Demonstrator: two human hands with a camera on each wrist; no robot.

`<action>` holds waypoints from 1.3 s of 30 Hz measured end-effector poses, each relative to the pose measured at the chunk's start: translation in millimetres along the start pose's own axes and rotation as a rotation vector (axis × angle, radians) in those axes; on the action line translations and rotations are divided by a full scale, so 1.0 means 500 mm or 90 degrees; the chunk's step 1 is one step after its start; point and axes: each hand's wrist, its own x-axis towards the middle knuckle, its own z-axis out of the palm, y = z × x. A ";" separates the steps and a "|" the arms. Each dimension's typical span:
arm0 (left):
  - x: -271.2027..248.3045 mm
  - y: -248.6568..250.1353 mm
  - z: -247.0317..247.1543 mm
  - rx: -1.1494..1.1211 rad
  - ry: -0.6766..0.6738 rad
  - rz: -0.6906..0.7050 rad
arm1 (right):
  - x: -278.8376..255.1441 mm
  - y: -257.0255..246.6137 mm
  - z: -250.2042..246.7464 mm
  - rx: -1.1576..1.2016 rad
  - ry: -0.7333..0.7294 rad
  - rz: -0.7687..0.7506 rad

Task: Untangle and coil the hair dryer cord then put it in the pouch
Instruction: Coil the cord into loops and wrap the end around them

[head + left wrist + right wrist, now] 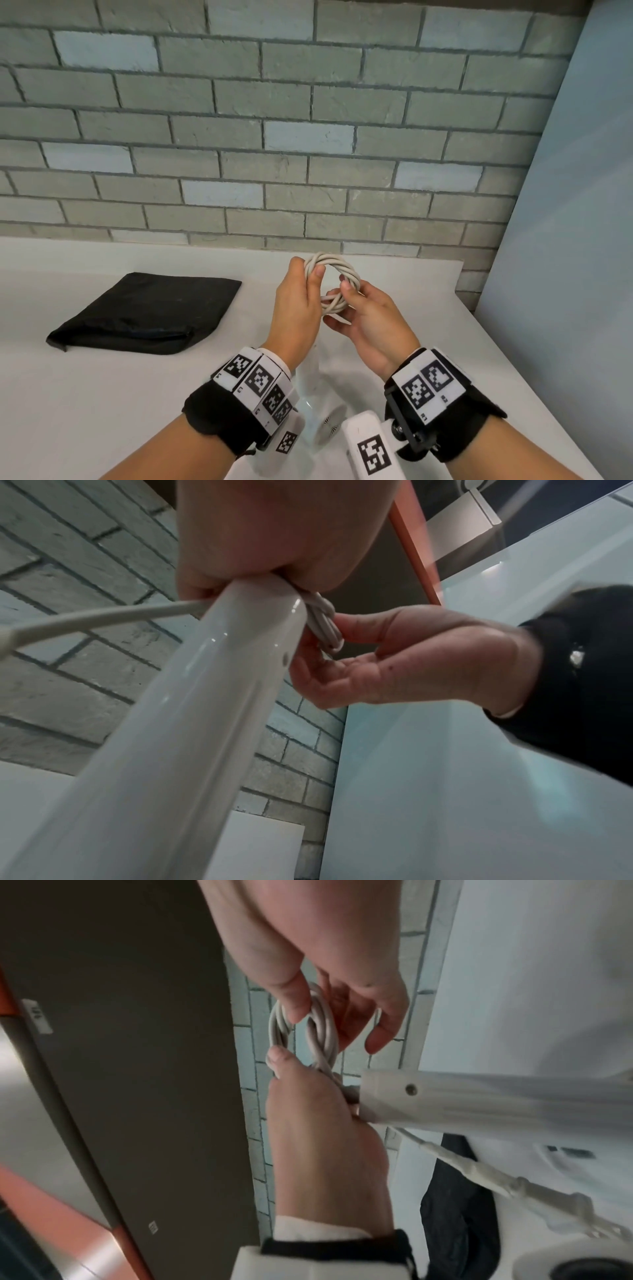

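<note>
Both hands hold a white cord coil above the table. My left hand grips the coil's left side, thumb over the strands. On the lower right side my right hand pinches it between thumb and fingers. In the right wrist view the thumb of the right hand presses on the twisted coil. The white hair dryer's handle hangs below the left hand, its end against the palm, and a loose stretch of cord leads off from there. The black pouch lies flat on the left.
The white table ends at a brick wall behind and a pale panel on the right. The hair dryer's head shows between my wrists, near the front edge.
</note>
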 end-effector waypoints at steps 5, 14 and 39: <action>0.001 -0.010 -0.008 0.027 0.001 0.034 | 0.008 -0.027 -0.004 -0.101 -0.052 0.011; 0.000 -0.011 0.004 0.038 -0.014 0.063 | 0.024 -0.042 -0.010 -0.108 -0.024 0.036; 0.007 -0.008 0.008 0.001 -0.087 0.007 | 0.008 -0.020 -0.017 -0.124 -0.022 -0.018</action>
